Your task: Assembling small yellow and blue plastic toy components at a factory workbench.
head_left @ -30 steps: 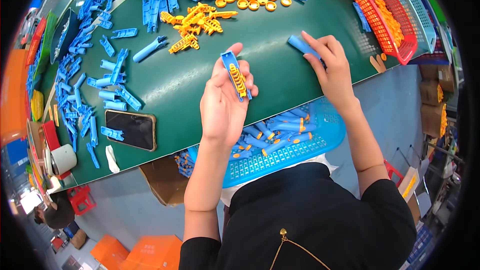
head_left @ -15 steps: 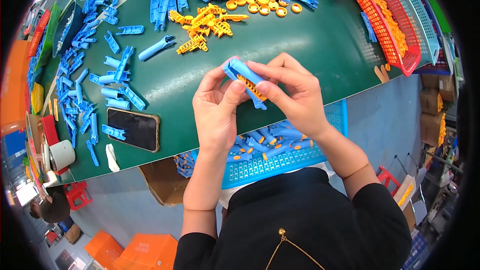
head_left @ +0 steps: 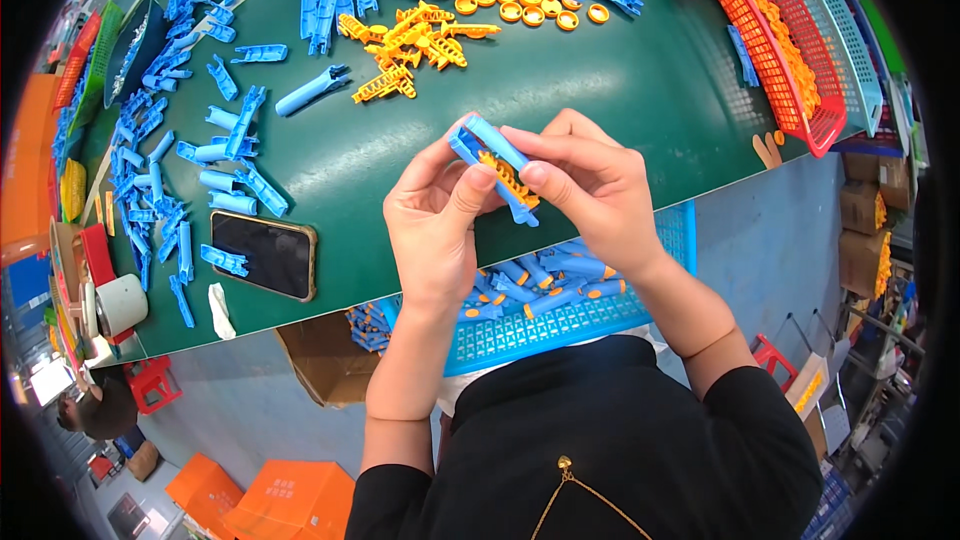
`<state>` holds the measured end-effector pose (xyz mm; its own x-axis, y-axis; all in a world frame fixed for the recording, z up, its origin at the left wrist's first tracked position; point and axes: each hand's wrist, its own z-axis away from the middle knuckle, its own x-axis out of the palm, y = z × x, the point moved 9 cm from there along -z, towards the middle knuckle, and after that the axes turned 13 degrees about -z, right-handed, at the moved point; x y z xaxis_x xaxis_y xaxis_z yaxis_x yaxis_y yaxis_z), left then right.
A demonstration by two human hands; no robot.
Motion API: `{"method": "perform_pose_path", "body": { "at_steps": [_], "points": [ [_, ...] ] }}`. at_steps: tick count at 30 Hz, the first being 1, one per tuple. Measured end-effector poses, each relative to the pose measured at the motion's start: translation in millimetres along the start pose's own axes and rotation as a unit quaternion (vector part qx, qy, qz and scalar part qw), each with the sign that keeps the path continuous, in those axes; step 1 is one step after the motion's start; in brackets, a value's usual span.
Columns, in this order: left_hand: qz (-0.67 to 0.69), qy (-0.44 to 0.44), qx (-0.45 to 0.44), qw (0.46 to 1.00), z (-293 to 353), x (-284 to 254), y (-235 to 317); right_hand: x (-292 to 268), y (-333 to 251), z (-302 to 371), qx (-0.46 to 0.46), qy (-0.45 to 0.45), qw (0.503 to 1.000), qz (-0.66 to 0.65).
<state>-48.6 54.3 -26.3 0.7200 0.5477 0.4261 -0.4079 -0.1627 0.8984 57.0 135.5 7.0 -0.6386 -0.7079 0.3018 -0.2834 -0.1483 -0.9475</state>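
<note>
Over the near edge of the green table, my hands work together on a blue plastic tube made of two half shells. My left hand [head_left: 435,225] is closed on the lower half shell [head_left: 522,212], thumb along its side. A ridged orange insert [head_left: 506,176] lies inside it. Between thumb and fingers, my right hand [head_left: 600,190] pinches the upper half shell [head_left: 497,142], which sits tilted over the lower one with a gap between them. Beyond my hands are a pile of similar orange inserts [head_left: 410,45] and several round orange caps [head_left: 530,5].
Loose blue shells [head_left: 240,125] spread over the table's left, near a phone [head_left: 265,255] with a shell on it. A red basket [head_left: 825,105] of orange parts stands at the right. Below the table edge, a blue basket [head_left: 480,350] holds finished-looking blue tubes with orange ends.
The upper half shell has tilted slightly, and the gap between the two halves looks wider. My hands stay in nearly the same place.
</note>
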Motion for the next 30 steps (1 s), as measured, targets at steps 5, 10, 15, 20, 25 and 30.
{"method": "perform_pose_path", "body": {
  "at_steps": [5,10,15,20,25,30],
  "points": [
    [0.010,0.004,0.001,1.000,0.6,1.0,-0.1,1.1,5.4,0.6,0.019,-0.015,1.000,-0.013],
    [-0.028,0.009,-0.002,1.000,-2.9,-3.0,-3.7,-1.2,12.7,-1.3,0.023,-0.024,0.999,-0.029],
    [0.001,-0.022,0.021,1.000,-2.9,-6.2,-2.7,9.8,8.5,-1.2,0.026,-0.066,0.996,0.046],
    [0.122,-0.021,0.049,0.991,-1.8,-9.8,-4.7,12.0,2.2,2.8,-0.074,-0.016,0.991,0.106],
    [0.084,0.003,0.118,0.989,1.9,-12.2,10.9,26.4,-18.2,-0.2,-0.169,-0.071,0.969,0.165],
    [0.050,0.036,0.159,0.985,3.8,-12.6,19.5,2.4,27.5,-7.9,0.129,0.028,0.970,-0.205]
  ]
}}
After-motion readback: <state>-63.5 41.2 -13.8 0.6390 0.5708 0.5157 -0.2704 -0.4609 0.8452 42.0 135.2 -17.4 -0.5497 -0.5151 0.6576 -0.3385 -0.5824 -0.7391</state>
